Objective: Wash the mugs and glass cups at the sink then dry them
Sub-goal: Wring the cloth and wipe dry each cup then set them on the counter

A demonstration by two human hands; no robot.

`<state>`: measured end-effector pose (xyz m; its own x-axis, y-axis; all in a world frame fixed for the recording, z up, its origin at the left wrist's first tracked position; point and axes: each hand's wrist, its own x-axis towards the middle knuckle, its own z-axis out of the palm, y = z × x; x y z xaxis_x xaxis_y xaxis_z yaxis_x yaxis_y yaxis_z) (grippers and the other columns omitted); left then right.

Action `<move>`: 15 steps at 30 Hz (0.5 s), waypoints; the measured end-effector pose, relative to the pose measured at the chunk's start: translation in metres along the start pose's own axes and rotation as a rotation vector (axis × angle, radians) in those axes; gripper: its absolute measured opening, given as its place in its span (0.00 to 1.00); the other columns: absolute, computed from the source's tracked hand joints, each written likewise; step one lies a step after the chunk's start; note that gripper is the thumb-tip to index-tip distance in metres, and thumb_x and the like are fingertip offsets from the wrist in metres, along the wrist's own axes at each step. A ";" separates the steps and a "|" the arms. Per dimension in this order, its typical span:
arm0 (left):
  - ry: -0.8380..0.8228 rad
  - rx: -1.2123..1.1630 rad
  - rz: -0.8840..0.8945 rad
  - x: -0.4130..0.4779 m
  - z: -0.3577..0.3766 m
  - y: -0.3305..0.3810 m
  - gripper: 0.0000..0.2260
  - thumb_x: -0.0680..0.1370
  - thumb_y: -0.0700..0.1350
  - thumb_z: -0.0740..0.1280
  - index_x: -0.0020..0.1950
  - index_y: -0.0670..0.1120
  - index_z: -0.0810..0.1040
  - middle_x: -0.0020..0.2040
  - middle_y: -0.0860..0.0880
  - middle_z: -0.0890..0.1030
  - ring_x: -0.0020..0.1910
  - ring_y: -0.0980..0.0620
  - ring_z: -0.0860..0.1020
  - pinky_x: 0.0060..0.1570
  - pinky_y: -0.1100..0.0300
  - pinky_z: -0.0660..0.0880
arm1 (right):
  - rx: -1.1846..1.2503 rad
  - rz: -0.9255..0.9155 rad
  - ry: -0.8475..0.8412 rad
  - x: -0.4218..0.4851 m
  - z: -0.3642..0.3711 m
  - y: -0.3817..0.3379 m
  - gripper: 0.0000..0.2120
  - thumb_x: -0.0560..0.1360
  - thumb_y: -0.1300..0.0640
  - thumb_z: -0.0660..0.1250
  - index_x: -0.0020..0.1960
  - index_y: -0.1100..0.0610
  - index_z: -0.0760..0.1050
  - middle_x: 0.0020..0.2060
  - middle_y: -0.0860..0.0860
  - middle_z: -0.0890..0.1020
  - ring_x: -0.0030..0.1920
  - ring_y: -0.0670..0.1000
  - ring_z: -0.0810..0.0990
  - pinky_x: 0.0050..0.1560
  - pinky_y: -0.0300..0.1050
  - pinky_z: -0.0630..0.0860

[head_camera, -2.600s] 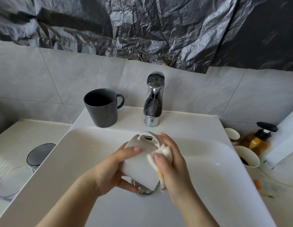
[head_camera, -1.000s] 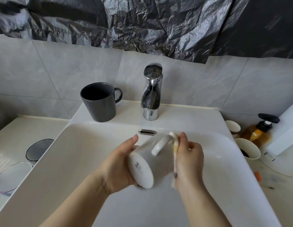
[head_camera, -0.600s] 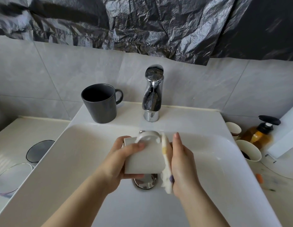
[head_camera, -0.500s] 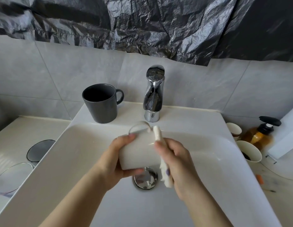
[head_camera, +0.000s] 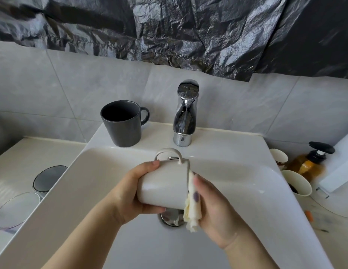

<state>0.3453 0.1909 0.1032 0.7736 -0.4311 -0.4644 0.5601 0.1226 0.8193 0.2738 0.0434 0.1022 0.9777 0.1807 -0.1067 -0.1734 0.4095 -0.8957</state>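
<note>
Left hand (head_camera: 128, 193) grips white mug (head_camera: 165, 183); cloth (head_camera: 192, 208) apparently against its mouth.

No words, numbers or signs can be read here. The white mug (head_camera: 165, 183) in the middle of the frame shows only a plain side. The brown pump bottle (head_camera: 310, 166) at the right edge has no label that can be made out, and the dark mug (head_camera: 121, 126) is plain too.

mug (head_camera: 164, 184) over the sink (head_camera: 247, 191), second mug (head_camera: 121, 126) left of the faucet (head_camera: 184, 115) behind
</note>
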 end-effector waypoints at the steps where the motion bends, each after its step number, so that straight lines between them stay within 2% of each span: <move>1: 0.006 0.004 0.014 0.001 -0.001 -0.001 0.18 0.61 0.54 0.69 0.47 0.48 0.78 0.38 0.44 0.79 0.37 0.44 0.79 0.26 0.55 0.77 | -0.053 -0.009 -0.022 0.001 -0.002 0.000 0.28 0.55 0.36 0.76 0.49 0.50 0.83 0.38 0.69 0.71 0.31 0.62 0.73 0.34 0.45 0.74; 2: 0.004 0.010 0.032 0.001 -0.001 0.000 0.18 0.61 0.53 0.69 0.47 0.48 0.78 0.38 0.44 0.79 0.36 0.45 0.79 0.26 0.55 0.77 | -0.096 -0.021 -0.036 0.001 -0.004 -0.002 0.29 0.54 0.38 0.77 0.51 0.50 0.82 0.38 0.70 0.71 0.32 0.64 0.73 0.35 0.44 0.72; 3: -0.004 0.012 0.050 0.001 -0.002 0.000 0.18 0.60 0.52 0.71 0.47 0.48 0.79 0.38 0.44 0.80 0.35 0.45 0.80 0.27 0.55 0.77 | -0.130 -0.037 -0.052 0.000 -0.006 -0.004 0.28 0.56 0.42 0.76 0.53 0.51 0.81 0.43 0.71 0.74 0.38 0.69 0.73 0.39 0.49 0.72; 5: -0.034 0.018 0.057 0.002 -0.004 0.001 0.17 0.60 0.50 0.72 0.47 0.49 0.79 0.37 0.45 0.81 0.34 0.46 0.82 0.30 0.52 0.79 | -0.237 -0.075 -0.058 -0.001 -0.008 -0.004 0.26 0.60 0.47 0.72 0.56 0.52 0.79 0.51 0.62 0.81 0.49 0.73 0.73 0.49 0.61 0.74; 6: -0.054 0.019 0.043 0.002 -0.004 0.001 0.17 0.61 0.51 0.71 0.48 0.48 0.80 0.37 0.45 0.82 0.34 0.46 0.82 0.33 0.50 0.80 | -0.319 -0.087 -0.060 -0.001 -0.009 -0.002 0.25 0.60 0.48 0.71 0.56 0.52 0.78 0.52 0.58 0.83 0.52 0.68 0.77 0.53 0.61 0.75; 8: -0.100 0.021 -0.002 0.002 -0.006 0.001 0.20 0.59 0.53 0.72 0.48 0.47 0.81 0.39 0.43 0.83 0.36 0.45 0.82 0.35 0.49 0.80 | -0.507 -0.130 -0.055 -0.001 -0.004 0.005 0.23 0.61 0.46 0.71 0.55 0.47 0.77 0.56 0.53 0.81 0.55 0.52 0.80 0.53 0.48 0.77; 9: -0.119 0.029 -0.020 0.001 -0.006 0.001 0.22 0.57 0.53 0.74 0.48 0.46 0.82 0.39 0.43 0.83 0.35 0.45 0.82 0.33 0.51 0.79 | -0.598 -0.177 -0.026 -0.001 -0.002 0.009 0.22 0.61 0.44 0.70 0.55 0.43 0.77 0.59 0.54 0.78 0.57 0.49 0.79 0.55 0.46 0.76; 11: -0.151 0.049 -0.037 -0.001 -0.005 0.001 0.28 0.53 0.54 0.75 0.49 0.45 0.81 0.39 0.42 0.82 0.35 0.45 0.82 0.29 0.54 0.77 | -0.736 -0.242 0.017 0.001 0.000 0.016 0.22 0.62 0.40 0.69 0.56 0.36 0.73 0.63 0.51 0.73 0.61 0.48 0.76 0.60 0.48 0.75; 13: -0.134 0.094 -0.008 -0.002 -0.004 0.000 0.30 0.52 0.55 0.74 0.50 0.45 0.80 0.38 0.43 0.82 0.34 0.45 0.81 0.27 0.55 0.76 | -0.828 -0.225 0.003 0.001 -0.002 0.021 0.24 0.62 0.40 0.68 0.58 0.31 0.70 0.61 0.49 0.74 0.59 0.45 0.76 0.59 0.44 0.75; 14: -0.103 0.121 0.023 -0.002 -0.004 -0.001 0.29 0.52 0.55 0.73 0.51 0.45 0.80 0.36 0.44 0.81 0.34 0.45 0.81 0.26 0.56 0.76 | -0.852 -0.192 -0.010 0.001 -0.002 0.022 0.24 0.62 0.40 0.69 0.58 0.32 0.70 0.59 0.47 0.75 0.57 0.44 0.77 0.57 0.43 0.75; 15: -0.071 0.135 0.054 -0.002 -0.004 -0.001 0.27 0.53 0.54 0.73 0.50 0.45 0.80 0.35 0.44 0.81 0.34 0.45 0.80 0.25 0.56 0.75 | -0.832 -0.139 -0.023 0.001 -0.001 0.023 0.25 0.62 0.42 0.69 0.58 0.38 0.72 0.56 0.47 0.77 0.55 0.44 0.77 0.55 0.43 0.75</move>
<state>0.3443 0.1950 0.1014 0.7758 -0.4896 -0.3979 0.4700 0.0277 0.8822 0.2707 0.0522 0.0808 0.9796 0.1988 0.0291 0.1009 -0.3618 -0.9268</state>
